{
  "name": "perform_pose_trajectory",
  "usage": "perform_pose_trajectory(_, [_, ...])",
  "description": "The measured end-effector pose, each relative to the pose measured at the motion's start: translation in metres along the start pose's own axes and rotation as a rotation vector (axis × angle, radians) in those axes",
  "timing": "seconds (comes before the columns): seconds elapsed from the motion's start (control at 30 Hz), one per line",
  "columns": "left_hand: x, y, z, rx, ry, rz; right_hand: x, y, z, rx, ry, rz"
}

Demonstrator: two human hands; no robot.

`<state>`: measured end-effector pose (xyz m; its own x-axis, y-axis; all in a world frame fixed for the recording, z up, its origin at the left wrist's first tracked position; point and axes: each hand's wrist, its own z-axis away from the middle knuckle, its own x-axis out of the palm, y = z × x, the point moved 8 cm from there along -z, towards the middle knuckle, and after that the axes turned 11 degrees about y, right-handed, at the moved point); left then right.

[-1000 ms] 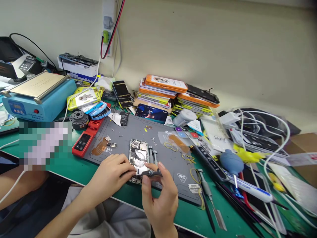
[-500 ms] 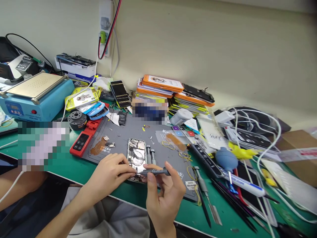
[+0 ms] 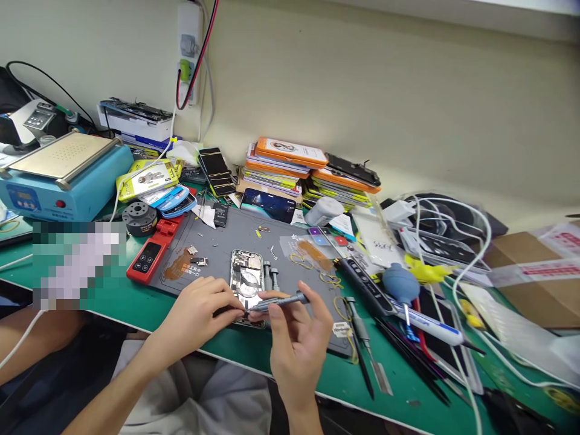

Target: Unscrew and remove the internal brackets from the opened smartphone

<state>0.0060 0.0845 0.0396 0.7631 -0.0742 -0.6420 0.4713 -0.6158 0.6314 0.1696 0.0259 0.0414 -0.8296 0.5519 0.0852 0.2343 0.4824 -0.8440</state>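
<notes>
An opened phone [image 3: 247, 278] lies on the grey mat with its inner parts bare. My right hand [image 3: 301, 338] is closed on a slim grey screwdriver [image 3: 281, 301], held almost level over the phone's lower end, its tip pointing left. At that tip the thumb and fingers of my left hand [image 3: 212, 308] are pinched together; whatever they hold is too small to make out. Two more grey screwdrivers [image 3: 270, 277] lie right beside the phone. A small loose phone part [image 3: 199, 261] rests to its left on the mat.
The grey mat [image 3: 226, 241] lies on a green table. A red device [image 3: 147, 260] stands at its left edge, with a blue machine [image 3: 72, 181] behind. To the right lie a black pen-like tool [image 3: 362, 284], a blue air blower [image 3: 401, 283], tweezers and cables. Boxes [image 3: 290, 151] are stacked at the back.
The view has shifted slightly, so things on the right sit further left. The screwdriver's handle end is tilted up a little more. Both hands stay at the phone's lower end.
</notes>
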Motion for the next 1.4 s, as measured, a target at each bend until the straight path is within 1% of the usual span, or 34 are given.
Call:
perform_pose_trajectory(0.03, [-0.001,0.000,0.000,-0.009,0.001,0.001,-0.003,0.001,-0.001,0.004,0.036,-0.014])
perform_pose_trajectory(0.07, [-0.001,0.001,-0.001,-0.015,0.000,0.005,-0.009,0.002,-0.002,0.011,0.099,-0.021])
perform_pose_trajectory(0.17, [-0.002,0.001,-0.002,-0.031,-0.006,0.031,-0.038,0.011,-0.011,0.072,0.345,0.023])
perform_pose_trajectory(0.2, [-0.002,0.001,-0.002,-0.034,-0.012,0.038,-0.047,0.015,-0.015,0.111,0.378,0.061])
perform_pose_trajectory(0.23, [-0.002,0.001,-0.002,-0.037,-0.018,0.043,-0.052,0.019,-0.021,0.150,0.368,0.114])
perform_pose_trajectory(0.3, [-0.002,0.001,-0.002,-0.041,-0.027,0.046,-0.057,0.025,-0.035,0.178,0.258,0.271])
perform_pose_trajectory(0.33, [-0.002,0.001,-0.002,-0.042,-0.030,0.047,-0.057,0.026,-0.041,0.159,0.179,0.390])
perform_pose_trajectory(0.4, [-0.003,0.002,-0.002,-0.043,-0.030,0.047,-0.052,0.027,-0.051,0.077,0.020,0.651])
perform_pose_trajectory(0.47, [-0.004,0.001,-0.003,-0.049,-0.025,0.047,-0.045,0.031,-0.054,0.011,-0.110,0.842])
perform_pose_trajectory(0.53, [-0.005,0.000,-0.003,-0.061,-0.024,0.050,-0.036,0.035,-0.054,-0.012,-0.198,0.919])
perform_pose_trajectory(0.63, [-0.004,-0.002,-0.003,-0.086,-0.035,0.067,-0.026,0.036,-0.052,-0.009,-0.275,0.965])
perform_pose_trajectory(0.8, [-0.005,-0.002,-0.003,-0.109,-0.035,0.081,-0.017,0.034,-0.057,0.050,-0.329,0.965])
perform_pose_trajectory(1.03, [-0.005,-0.002,-0.003,-0.097,-0.036,0.059,0.009,0.051,-0.082,0.183,-0.419,0.925])
perform_pose_trajectory(1.17, [-0.005,-0.002,-0.003,-0.104,-0.037,0.050,0.014,0.057,-0.089,0.254,-0.411,0.903])
perform_pose_trajectory(1.4, [-0.003,-0.003,-0.003,-0.094,-0.038,0.027,0.008,0.070,-0.085,0.327,-0.329,0.739])
